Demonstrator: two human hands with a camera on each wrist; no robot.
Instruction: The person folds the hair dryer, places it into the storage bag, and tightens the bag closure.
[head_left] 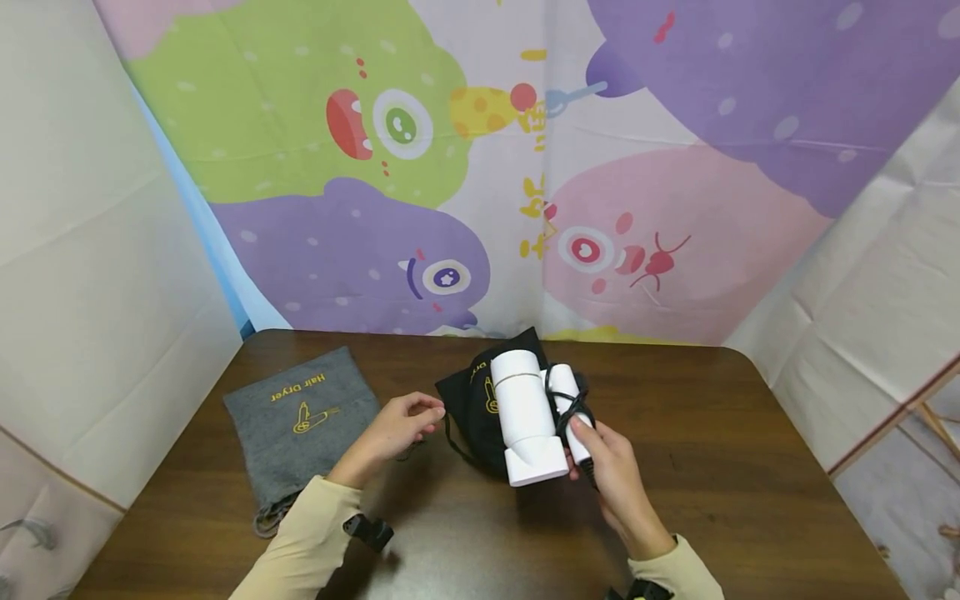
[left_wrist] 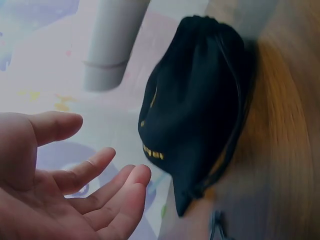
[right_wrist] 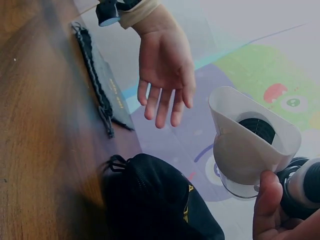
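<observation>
A white hair dryer (head_left: 517,408) with its black cord wound about the folded handle is held up in my right hand (head_left: 618,475). In the right wrist view its wide flat nozzle (right_wrist: 255,125) faces the camera, and the thumb lies along the handle. Behind and below the dryer, a black drawstring pouch (head_left: 476,408) with yellow print lies on the table; the dryer hides part of it. My left hand (head_left: 402,425) is just left of the pouch, fingers relaxed and holding nothing. The left wrist view shows a gap between its fingertips and the pouch (left_wrist: 195,110).
A grey drawstring pouch (head_left: 303,417) printed "Hair Dryer" lies flat at the left of the brown wooden table (head_left: 705,442). Behind the table hangs a cartoon-printed cloth (head_left: 517,167), with pale panels (head_left: 97,233) at both sides.
</observation>
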